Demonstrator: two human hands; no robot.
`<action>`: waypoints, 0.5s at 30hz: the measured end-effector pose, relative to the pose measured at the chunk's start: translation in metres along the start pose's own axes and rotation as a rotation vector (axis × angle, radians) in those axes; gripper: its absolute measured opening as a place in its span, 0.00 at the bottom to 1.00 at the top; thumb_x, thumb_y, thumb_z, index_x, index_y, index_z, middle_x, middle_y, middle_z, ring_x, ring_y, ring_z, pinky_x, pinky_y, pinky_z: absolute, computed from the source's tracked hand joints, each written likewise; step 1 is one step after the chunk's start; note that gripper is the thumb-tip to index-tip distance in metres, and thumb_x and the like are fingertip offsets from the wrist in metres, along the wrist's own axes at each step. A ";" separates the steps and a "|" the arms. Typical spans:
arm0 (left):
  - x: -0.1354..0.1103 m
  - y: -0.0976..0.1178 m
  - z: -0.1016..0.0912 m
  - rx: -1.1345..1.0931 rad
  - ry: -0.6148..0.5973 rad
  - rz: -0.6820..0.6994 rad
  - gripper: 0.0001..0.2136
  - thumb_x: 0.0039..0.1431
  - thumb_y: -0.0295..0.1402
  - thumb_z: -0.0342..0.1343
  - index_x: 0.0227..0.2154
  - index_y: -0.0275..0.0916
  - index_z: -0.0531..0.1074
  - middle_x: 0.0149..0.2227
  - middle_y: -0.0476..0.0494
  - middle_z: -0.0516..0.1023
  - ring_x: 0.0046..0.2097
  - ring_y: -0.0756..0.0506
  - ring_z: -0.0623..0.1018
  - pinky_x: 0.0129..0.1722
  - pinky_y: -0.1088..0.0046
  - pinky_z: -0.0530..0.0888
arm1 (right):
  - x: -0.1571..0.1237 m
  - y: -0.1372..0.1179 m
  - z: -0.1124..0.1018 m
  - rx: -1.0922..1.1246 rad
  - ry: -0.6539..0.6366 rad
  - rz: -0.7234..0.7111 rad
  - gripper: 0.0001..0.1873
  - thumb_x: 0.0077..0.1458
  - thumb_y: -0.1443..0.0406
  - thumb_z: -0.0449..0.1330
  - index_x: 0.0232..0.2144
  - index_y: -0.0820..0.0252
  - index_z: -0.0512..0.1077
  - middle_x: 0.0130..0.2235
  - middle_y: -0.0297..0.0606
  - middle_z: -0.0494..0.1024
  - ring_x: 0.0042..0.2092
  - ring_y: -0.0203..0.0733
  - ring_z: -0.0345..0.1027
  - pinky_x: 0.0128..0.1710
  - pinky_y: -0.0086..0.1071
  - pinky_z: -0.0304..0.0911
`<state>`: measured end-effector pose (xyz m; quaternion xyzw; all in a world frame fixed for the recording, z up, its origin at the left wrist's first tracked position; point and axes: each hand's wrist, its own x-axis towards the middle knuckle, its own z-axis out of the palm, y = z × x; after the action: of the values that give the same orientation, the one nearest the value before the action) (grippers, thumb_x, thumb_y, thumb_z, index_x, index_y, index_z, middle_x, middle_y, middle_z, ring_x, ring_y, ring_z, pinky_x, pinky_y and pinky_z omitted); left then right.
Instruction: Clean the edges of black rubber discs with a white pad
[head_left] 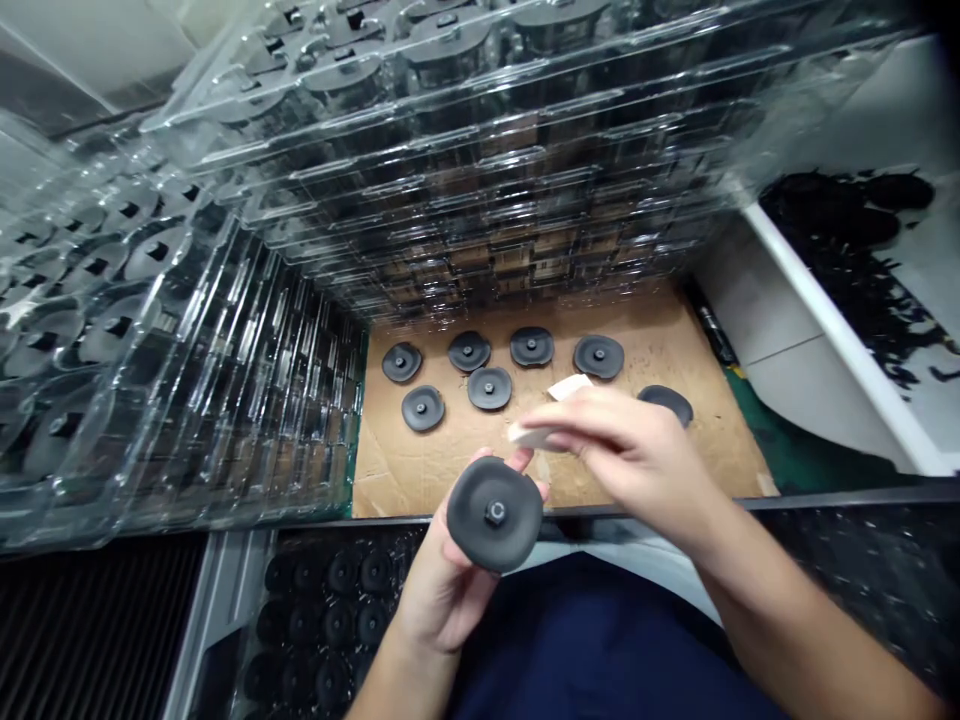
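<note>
My left hand [442, 590] is closed around a dark grey rubber disc [495, 515] with a small nut at its centre, held upright facing me. My right hand [637, 455] pinches a small white block [541, 415] just above and right of the disc; the block's tip nears the disc's upper edge. Several more grey discs [489, 387] lie flat on a cardboard sheet [405, 470] beyond my hands, one [666, 402] partly hidden behind my right hand.
Tall stacks of clear plastic trays [465, 180] holding parts rise behind and to the left [150, 380] of the cardboard. A white bin [847, 330] with black pieces stands at right. A tray of black discs [322, 610] sits low left.
</note>
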<state>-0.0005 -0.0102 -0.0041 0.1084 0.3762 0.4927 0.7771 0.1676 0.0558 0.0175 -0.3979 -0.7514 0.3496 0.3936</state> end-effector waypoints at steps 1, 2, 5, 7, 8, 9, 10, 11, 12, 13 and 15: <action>-0.002 0.003 -0.001 -0.029 -0.004 0.005 0.30 0.34 0.41 0.69 0.46 0.47 0.72 0.49 0.45 0.76 0.45 0.42 0.77 0.51 0.65 0.69 | -0.006 0.012 0.001 -0.010 0.023 0.090 0.13 0.58 0.71 0.53 0.39 0.56 0.75 0.39 0.35 0.79 0.40 0.37 0.70 0.39 0.32 0.64; -0.003 0.005 -0.002 -0.055 -0.007 0.004 0.29 0.36 0.40 0.68 0.46 0.49 0.72 0.51 0.46 0.75 0.45 0.42 0.78 0.52 0.66 0.69 | -0.014 0.024 0.005 -0.023 0.027 0.158 0.12 0.58 0.70 0.54 0.40 0.55 0.75 0.40 0.35 0.79 0.41 0.38 0.70 0.40 0.32 0.64; -0.006 0.008 -0.003 -0.085 0.001 -0.023 0.28 0.35 0.41 0.68 0.46 0.47 0.73 0.49 0.46 0.76 0.49 0.41 0.76 0.54 0.64 0.67 | -0.042 0.054 0.022 -0.039 -0.063 0.248 0.13 0.57 0.69 0.54 0.42 0.53 0.75 0.39 0.35 0.80 0.40 0.40 0.72 0.39 0.33 0.67; -0.005 0.008 -0.001 -0.098 0.014 -0.032 0.28 0.35 0.41 0.68 0.44 0.47 0.73 0.48 0.46 0.77 0.51 0.40 0.74 0.54 0.65 0.67 | -0.053 0.061 0.031 -0.052 -0.104 0.257 0.13 0.56 0.69 0.55 0.40 0.52 0.76 0.34 0.34 0.80 0.36 0.40 0.73 0.37 0.34 0.68; -0.004 0.006 0.000 -0.102 0.014 -0.031 0.28 0.35 0.41 0.68 0.44 0.46 0.73 0.47 0.46 0.77 0.51 0.41 0.74 0.54 0.65 0.67 | -0.054 0.060 0.032 -0.057 -0.097 0.263 0.13 0.56 0.69 0.55 0.40 0.53 0.76 0.33 0.34 0.80 0.35 0.40 0.73 0.36 0.34 0.68; -0.003 0.005 0.001 -0.105 0.009 -0.026 0.27 0.35 0.40 0.68 0.44 0.47 0.73 0.48 0.46 0.77 0.50 0.41 0.75 0.54 0.65 0.68 | -0.052 0.055 0.030 -0.062 -0.076 0.275 0.12 0.56 0.68 0.55 0.40 0.54 0.76 0.33 0.34 0.80 0.35 0.40 0.74 0.36 0.33 0.68; -0.001 0.004 0.002 -0.108 0.001 -0.020 0.27 0.35 0.40 0.68 0.44 0.47 0.73 0.48 0.46 0.77 0.49 0.41 0.76 0.53 0.65 0.68 | -0.048 0.046 0.025 -0.068 -0.041 0.291 0.12 0.57 0.67 0.55 0.41 0.55 0.76 0.36 0.35 0.80 0.37 0.40 0.74 0.36 0.32 0.68; 0.000 0.002 0.003 -0.112 -0.006 -0.016 0.27 0.35 0.40 0.68 0.44 0.47 0.73 0.48 0.46 0.77 0.47 0.42 0.77 0.52 0.65 0.69 | -0.042 0.034 0.019 -0.075 0.014 0.305 0.12 0.58 0.66 0.55 0.42 0.56 0.75 0.39 0.36 0.80 0.40 0.41 0.73 0.38 0.32 0.68; 0.002 0.001 0.005 -0.113 -0.006 -0.011 0.27 0.35 0.39 0.68 0.44 0.47 0.74 0.47 0.46 0.77 0.45 0.43 0.77 0.51 0.66 0.70 | -0.035 0.020 0.013 -0.086 0.077 0.302 0.12 0.58 0.66 0.54 0.44 0.57 0.74 0.43 0.38 0.78 0.44 0.41 0.72 0.40 0.31 0.68; 0.003 0.000 0.006 -0.110 0.000 -0.006 0.25 0.35 0.37 0.69 0.43 0.46 0.74 0.46 0.47 0.78 0.44 0.44 0.78 0.49 0.69 0.72 | -0.028 0.005 0.008 -0.097 0.139 0.282 0.13 0.59 0.66 0.54 0.45 0.58 0.72 0.46 0.38 0.77 0.46 0.40 0.71 0.42 0.30 0.67; 0.005 -0.001 0.008 -0.071 0.023 -0.016 0.23 0.36 0.35 0.69 0.40 0.46 0.75 0.43 0.50 0.79 0.44 0.47 0.78 0.45 0.76 0.73 | -0.017 -0.024 0.003 -0.132 0.210 0.097 0.13 0.58 0.68 0.54 0.45 0.60 0.71 0.44 0.39 0.78 0.42 0.39 0.72 0.42 0.31 0.66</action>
<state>0.0070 -0.0048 -0.0012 0.0721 0.3685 0.5005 0.7801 0.1633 0.0297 0.0312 -0.4931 -0.7073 0.2744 0.4256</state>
